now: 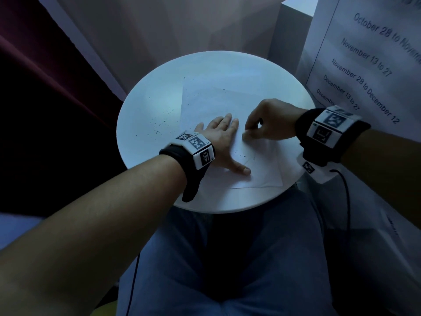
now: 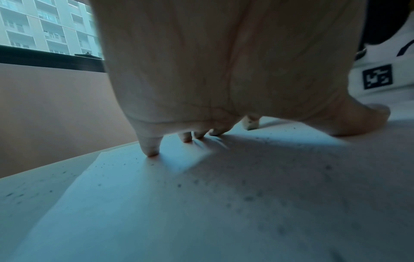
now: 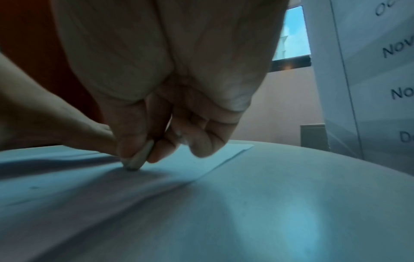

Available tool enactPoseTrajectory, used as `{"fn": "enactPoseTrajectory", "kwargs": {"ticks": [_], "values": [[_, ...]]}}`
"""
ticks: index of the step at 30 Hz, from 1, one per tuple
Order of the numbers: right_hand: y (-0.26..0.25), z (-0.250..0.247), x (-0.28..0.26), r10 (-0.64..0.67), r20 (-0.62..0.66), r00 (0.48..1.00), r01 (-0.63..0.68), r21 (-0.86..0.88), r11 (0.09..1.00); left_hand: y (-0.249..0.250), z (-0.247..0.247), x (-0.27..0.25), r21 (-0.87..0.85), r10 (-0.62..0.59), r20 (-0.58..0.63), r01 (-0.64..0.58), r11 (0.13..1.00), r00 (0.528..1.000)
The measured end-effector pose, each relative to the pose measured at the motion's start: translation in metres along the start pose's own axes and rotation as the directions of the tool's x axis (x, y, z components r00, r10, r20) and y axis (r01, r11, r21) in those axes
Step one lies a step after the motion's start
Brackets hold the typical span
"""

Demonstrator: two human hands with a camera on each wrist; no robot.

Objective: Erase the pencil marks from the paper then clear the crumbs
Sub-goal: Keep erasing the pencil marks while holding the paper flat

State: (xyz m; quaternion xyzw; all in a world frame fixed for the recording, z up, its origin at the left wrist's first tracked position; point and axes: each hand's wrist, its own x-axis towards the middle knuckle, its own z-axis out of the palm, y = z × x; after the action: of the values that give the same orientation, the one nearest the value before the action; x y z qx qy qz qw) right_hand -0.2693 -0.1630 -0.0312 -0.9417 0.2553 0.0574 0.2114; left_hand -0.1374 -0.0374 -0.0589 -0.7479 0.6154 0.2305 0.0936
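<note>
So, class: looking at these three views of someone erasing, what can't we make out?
- Pencil marks on the paper: head view, too faint and dim.
- Eraser: right wrist view, mostly hidden inside the right hand.
- Paper under the left hand: covered.
- Dated sheet: cut off by the head view's edge.

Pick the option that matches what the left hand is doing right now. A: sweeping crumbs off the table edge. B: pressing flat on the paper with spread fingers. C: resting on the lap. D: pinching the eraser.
B: the left hand lies open with its fingers spread on the paper, holding it down, while the right hand pinches the eraser against the sheet.
</note>
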Motion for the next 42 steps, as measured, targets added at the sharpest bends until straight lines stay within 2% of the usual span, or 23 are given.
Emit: {"fn": "enactPoseTrajectory", "kwargs": {"ticks": [3, 8, 11, 14, 16, 19, 20, 22, 24, 26, 29, 31, 33, 35, 39, 42], "values": [[-0.003, -0.002, -0.005, -0.022, 0.06, 0.998, 0.024, -0.042, 0.999, 0.001, -0.001, 0.0, 0.0, 0.001, 0.015, -0.001, 1.0, 1.0], [0.006, -0.008, 0.009, 0.115, -0.107, 0.988, -0.11, 0.052, 0.993, 0.001, 0.001, 0.0, 0.013, 0.009, 0.025, -0.009, 1.0, 1.0], [-0.005, 0.005, -0.004, -0.016, -0.098, 0.995, 0.014, -0.017, 1.0, 0.0, 0.002, 0.0, 0.014, 0.017, 0.024, -0.018, 1.0, 1.0], [-0.015, 0.012, -0.015, -0.109, -0.001, 0.994, 0.109, -0.032, 0.994, 0.0, 0.001, 0.0, 0.019, 0.019, 0.037, -0.019, 1.0, 0.999], [-0.01, 0.006, -0.007, -0.048, -0.032, 0.998, 0.048, -0.009, 0.999, 0.0, 0.001, 0.001, 0.019, 0.012, 0.043, -0.013, 1.0, 0.999], [0.005, -0.003, 0.003, 0.114, -0.161, 0.98, -0.106, 0.057, 0.993, 0.001, 0.001, 0.0, 0.024, 0.001, 0.044, -0.002, 1.0, 0.999], [0.005, -0.001, 0.002, 0.121, -0.176, 0.977, -0.112, 0.061, 0.992, 0.001, 0.0, 0.0, 0.026, 0.002, 0.048, -0.003, 1.0, 0.999], [0.0, 0.006, -0.004, 0.039, -0.14, 0.989, -0.036, 0.027, 0.999, 0.001, -0.001, 0.0, 0.018, 0.011, 0.058, -0.012, 1.0, 0.998], [-0.006, 0.009, -0.013, -0.034, -0.042, 0.999, 0.035, 0.012, 0.999, 0.002, -0.001, 0.0, 0.012, 0.02, 0.068, -0.021, 1.0, 0.998], [0.002, 0.003, -0.011, 0.002, -0.041, 0.999, -0.001, 0.017, 1.0, 0.003, -0.002, 0.0, 0.017, 0.012, 0.076, -0.013, 1.0, 0.997], [0.02, -0.006, -0.005, 0.119, -0.141, 0.983, -0.113, 0.053, 0.992, 0.003, -0.003, -0.001, 0.021, -0.001, 0.076, -0.001, 1.0, 0.997], [0.018, -0.003, -0.006, 0.089, -0.131, 0.987, -0.086, 0.029, 0.996, 0.004, -0.003, 0.0, 0.021, -0.001, 0.078, 0.0, 1.0, 0.997], [0.006, 0.004, -0.012, 0.0, -0.044, 0.999, 0.0, -0.003, 1.0, 0.005, -0.004, -0.001, 0.026, -0.005, 0.085, 0.003, 1.0, 0.996], [0.002, 0.004, -0.014, -0.024, 0.008, 1.0, 0.024, -0.009, 1.0, 0.006, -0.006, -0.001, 0.033, -0.009, 0.094, 0.006, 0.999, 0.996], [0.018, -0.005, -0.006, 0.11, -0.112, 0.988, -0.106, 0.042, 0.993, 0.007, -0.007, -0.001, 0.037, -0.009, 0.09, 0.006, 0.999, 0.996], [0.016, -0.001, -0.01, 0.072, -0.104, 0.992, -0.07, 0.028, 0.997, 0.007, -0.007, -0.001, 0.044, -0.012, 0.092, 0.008, 0.999, 0.996]]}}
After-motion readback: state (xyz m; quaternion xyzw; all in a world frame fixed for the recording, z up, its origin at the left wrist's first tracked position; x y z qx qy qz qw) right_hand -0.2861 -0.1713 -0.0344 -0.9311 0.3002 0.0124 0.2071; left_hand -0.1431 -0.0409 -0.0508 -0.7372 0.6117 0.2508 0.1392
